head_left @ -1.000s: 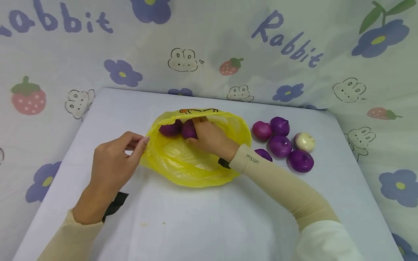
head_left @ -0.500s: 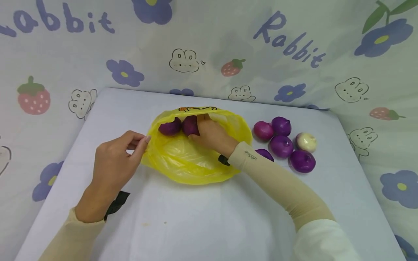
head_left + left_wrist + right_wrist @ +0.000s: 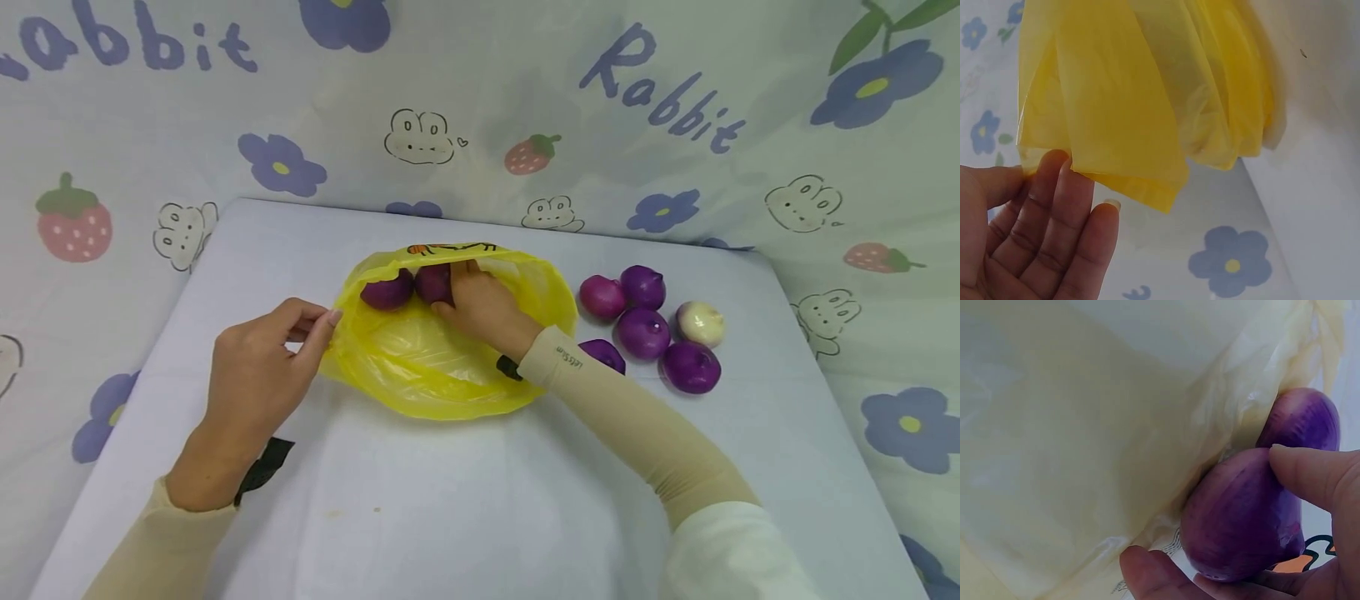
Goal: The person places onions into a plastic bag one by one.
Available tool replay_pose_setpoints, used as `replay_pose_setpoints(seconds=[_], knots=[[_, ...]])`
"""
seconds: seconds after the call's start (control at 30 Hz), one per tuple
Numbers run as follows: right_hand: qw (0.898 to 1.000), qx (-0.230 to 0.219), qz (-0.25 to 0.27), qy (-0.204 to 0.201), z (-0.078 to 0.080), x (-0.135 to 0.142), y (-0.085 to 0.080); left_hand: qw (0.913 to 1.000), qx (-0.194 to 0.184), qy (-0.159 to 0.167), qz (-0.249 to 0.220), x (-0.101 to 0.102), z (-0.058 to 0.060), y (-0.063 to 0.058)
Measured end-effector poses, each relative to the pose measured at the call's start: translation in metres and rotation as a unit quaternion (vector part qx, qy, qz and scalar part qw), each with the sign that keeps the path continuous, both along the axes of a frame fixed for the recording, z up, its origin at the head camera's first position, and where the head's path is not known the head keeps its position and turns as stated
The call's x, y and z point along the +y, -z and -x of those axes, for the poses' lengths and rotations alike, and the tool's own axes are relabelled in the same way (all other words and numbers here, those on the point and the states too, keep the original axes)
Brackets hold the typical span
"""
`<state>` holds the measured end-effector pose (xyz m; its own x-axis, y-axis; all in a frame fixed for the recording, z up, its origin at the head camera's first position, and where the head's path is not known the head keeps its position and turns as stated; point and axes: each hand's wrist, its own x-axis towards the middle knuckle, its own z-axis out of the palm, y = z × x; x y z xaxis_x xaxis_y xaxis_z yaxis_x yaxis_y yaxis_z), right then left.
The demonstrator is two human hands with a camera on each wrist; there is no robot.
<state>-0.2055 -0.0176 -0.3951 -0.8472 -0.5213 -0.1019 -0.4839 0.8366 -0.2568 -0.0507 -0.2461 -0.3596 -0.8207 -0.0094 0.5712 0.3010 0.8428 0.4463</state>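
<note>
Red onion (image 3: 432,285): inside the yellow plastic bag (image 3: 450,407), toward its far wall, beside a second red onion (image 3: 386,292). Right hand (image 3: 483,304) grasps it, thumb on one side and fingertips beneath on the wrist view. Left hand (image 3: 258,367) pinches the rim between thumb and forefinger; its remaining fingers are loosely curled.

Step in hand, as judged: handling one onion within the bag while the mouth is held wide. Whether it is being set down or picked up cannot be told. Next move, as judged: setting down calls for loosening the fingers and backing out without dragging the film; lifting calls for a firm grip clear of the rim.

Surface: white-covered table (image 3: 450,542), with small brownish marks near the front. Five red onions (image 3: 642,333) and one white onion (image 3: 701,324) clustered right of the bag.

Room: pale fabric backdrop (image 3: 480,75) printed with rabbits, strawberries, flowers and "Rabbit".
</note>
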Motion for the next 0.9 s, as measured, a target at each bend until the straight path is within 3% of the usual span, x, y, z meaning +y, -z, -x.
replay_pose_setpoints(seconds=[0.3,0.57,0.9], knots=[[0.999,0.011,0.040,-0.014,0.002,0.003,0.001,1.0000,-0.002,-0.003,-0.003,0.002,-0.002,-0.002],[1.000,0.002,0.025,-0.004,-0.001,0.006,0.003,1.0000,0.002,-0.010,0.000,0.004,-0.006,-0.002],[0.999,-0.002,0.044,-0.014,-0.008,0.016,0.006,0.9999,0.009,-0.010,0.000,0.009,-0.012,0.001]])
